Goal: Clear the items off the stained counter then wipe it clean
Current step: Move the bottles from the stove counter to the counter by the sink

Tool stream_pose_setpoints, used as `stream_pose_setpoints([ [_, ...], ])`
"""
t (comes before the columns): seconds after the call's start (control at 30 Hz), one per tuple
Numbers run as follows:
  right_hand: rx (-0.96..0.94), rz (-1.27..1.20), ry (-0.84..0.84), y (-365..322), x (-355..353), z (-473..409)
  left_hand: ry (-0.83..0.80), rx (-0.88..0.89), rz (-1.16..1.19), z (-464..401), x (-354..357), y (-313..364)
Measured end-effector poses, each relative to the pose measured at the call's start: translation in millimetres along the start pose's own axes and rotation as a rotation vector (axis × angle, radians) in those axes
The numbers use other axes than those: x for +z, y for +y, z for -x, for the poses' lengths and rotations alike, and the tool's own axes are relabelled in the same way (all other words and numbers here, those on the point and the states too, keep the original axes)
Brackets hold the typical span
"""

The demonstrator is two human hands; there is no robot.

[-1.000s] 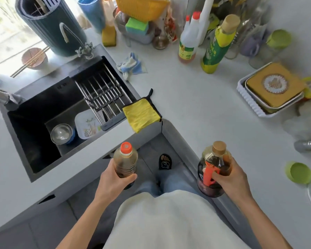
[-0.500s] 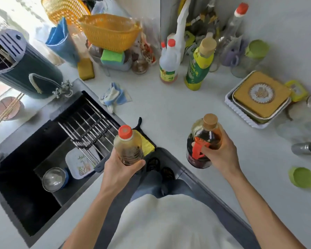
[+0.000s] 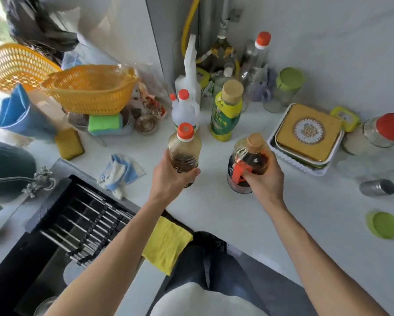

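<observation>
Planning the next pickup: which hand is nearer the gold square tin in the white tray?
Right. The right hand, gripping the tan-capped bottle, is just left of the gold tin; the left hand, holding the orange-capped bottle, is farther left.

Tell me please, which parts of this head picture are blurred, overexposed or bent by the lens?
Head view: the two bottles in the left hand and right hand are fairly sharp; the orange baskets and the dark shape at top left are motion-blurred; the window area at the far left edge is washed out by daylight; the wide-angle lens bends the sink and the counter edges.

Head camera – looking steeply down, close over the counter [image 3: 248, 215] corner
</observation>
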State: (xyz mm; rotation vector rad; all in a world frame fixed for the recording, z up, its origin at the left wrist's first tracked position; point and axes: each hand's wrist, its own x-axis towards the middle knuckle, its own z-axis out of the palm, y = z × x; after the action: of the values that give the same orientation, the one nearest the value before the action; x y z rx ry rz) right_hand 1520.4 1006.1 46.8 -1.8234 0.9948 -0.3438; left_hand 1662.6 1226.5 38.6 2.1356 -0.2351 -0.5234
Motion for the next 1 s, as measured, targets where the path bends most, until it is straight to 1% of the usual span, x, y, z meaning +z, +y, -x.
stream_pose_setpoints([
  [0.2,-0.055,-0.079,0.037,0.2,19.4,-31.7,0.016,0.014,0.01,-32.7,24.5,2.1],
  [0.4,-0.061,-0.126,0.064,13.8,32.8,-42.6,0.094,0.05,0.085,-38.7,42.2,-5.5],
  [0.47,-0.052,-0.143,0.05,17.1,31.7,-45.6,0.112,0.055,0.105,-37.4,45.7,-10.7],
  [0.6,-0.04,-0.148,-0.034,23.3,24.5,-48.5,0.103,0.043,0.134,-35.4,50.0,-18.8],
  [0.73,-0.023,-0.097,-0.109,20.5,15.3,-44.3,0.092,0.015,0.135,-31.1,47.2,-18.2],
  [0.87,-0.072,0.02,-0.204,20.0,-0.5,-31.4,0.063,-0.004,0.137,0.4,33.1,-21.8],
  [0.9,-0.064,0.063,-0.223,24.5,-5.5,-22.6,0.071,-0.022,0.134,14.2,28.5,-24.8],
  [1.0,0.053,0.197,-0.259,45.6,-19.0,17.0,0.108,-0.089,0.114,61.5,14.1,-40.6],
])
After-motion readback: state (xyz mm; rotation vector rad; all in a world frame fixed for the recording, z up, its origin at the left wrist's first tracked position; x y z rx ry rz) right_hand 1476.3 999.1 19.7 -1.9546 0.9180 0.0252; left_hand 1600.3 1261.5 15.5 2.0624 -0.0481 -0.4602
